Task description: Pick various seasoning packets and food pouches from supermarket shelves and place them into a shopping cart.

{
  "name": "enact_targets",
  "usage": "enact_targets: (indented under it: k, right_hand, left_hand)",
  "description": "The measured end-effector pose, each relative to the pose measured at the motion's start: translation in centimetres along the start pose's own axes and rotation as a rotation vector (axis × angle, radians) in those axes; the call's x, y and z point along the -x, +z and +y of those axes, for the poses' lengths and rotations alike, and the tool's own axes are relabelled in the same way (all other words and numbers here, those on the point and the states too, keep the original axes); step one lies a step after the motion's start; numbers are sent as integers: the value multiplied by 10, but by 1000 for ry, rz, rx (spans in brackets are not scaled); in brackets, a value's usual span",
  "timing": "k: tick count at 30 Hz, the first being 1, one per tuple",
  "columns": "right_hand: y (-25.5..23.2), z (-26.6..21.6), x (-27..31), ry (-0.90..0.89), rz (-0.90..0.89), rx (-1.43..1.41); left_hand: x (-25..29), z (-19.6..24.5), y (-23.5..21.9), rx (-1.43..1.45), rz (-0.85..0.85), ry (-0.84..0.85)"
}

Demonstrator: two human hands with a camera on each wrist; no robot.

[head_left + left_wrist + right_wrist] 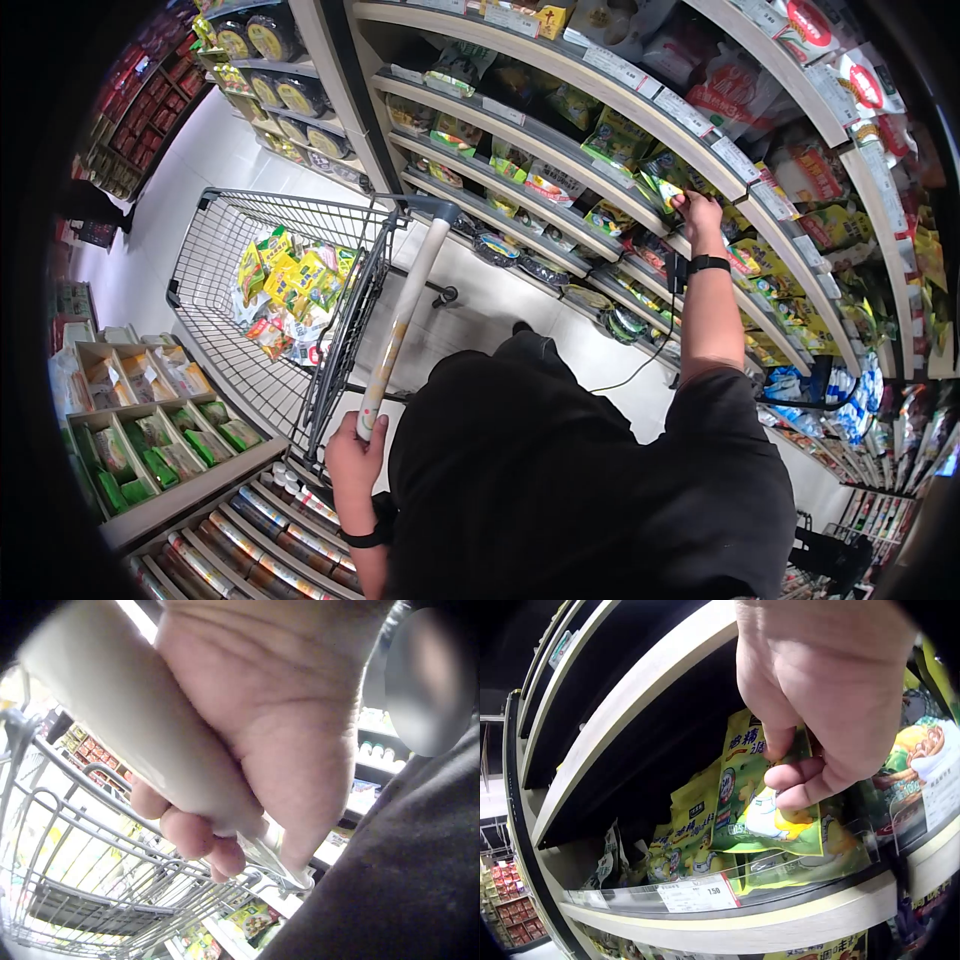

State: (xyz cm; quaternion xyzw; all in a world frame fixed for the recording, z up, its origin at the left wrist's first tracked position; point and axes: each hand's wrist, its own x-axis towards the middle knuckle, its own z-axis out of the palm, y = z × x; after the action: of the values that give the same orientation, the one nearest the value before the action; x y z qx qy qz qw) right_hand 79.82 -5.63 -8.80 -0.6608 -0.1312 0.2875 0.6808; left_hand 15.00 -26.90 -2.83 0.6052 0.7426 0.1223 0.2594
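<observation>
My left hand (352, 468) is wrapped round the pale handle (408, 305) of a wire shopping cart (215, 375). In the left wrist view the fingers curl under that handle. At the shelf on the right, my right hand (825, 712) pinches a green-and-yellow seasoning packet (739, 780) between thumb and fingers. The packet stands upright just behind the clear shelf lip (810, 862), its yellow cartoon figure facing out. Similar packets (694, 832) lean beside it on the left, and another lies low behind it.
Yellow and white bags (295, 275) lie heaped in the cart. Stocked shelves (560, 150) curve along the right side, with a price label (697, 894) below the packets. Divided bins (150, 450) stand at lower left. A thin cable (640, 370) hangs from my right wrist.
</observation>
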Motion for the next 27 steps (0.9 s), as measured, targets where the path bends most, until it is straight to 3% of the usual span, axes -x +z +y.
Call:
enact_targets:
  k: [1,4,10,12,13,16,17,19,20,22,24,27]
  right_hand:
    - [5,1,-3,20,42,-11]
    - [6,1,-16,-111,-68,36]
    - [-7,-7,-34,-165,-262,420]
    - [-9,-13,-24,-258,-373,727]
    - [-17,7,-47,-234,-410,857]
    - [-29,36,-62,-508,-400,1158]
    - [-30,37,-58,-592,-384,1279]
    - [-22,0,-23,-581,-431,1639]
    - [-25,11,-34,-571,-422,1627]
    - [-19,-18,-4,-385,-338,1343]
    - [-26,1,-2,-390,-255,836]
    - [-33,-7,39,-375,-321,575]
  left_hand:
    - [1,0,2,-22,21,-13]
    - [4,-2,8,-95,39,-18]
    - [14,6,19,-164,122,-38]
    - [18,9,24,-167,135,-21]
    - [19,11,27,-184,138,-29]
    - [24,19,35,-202,166,-21]
    - [25,25,36,-223,150,-47]
    - [30,28,42,-233,205,-2]
    - [32,30,46,-232,230,28]
    - [36,39,53,-242,224,13]
    - [44,50,54,-246,232,4]
    - [54,46,65,-220,260,42]
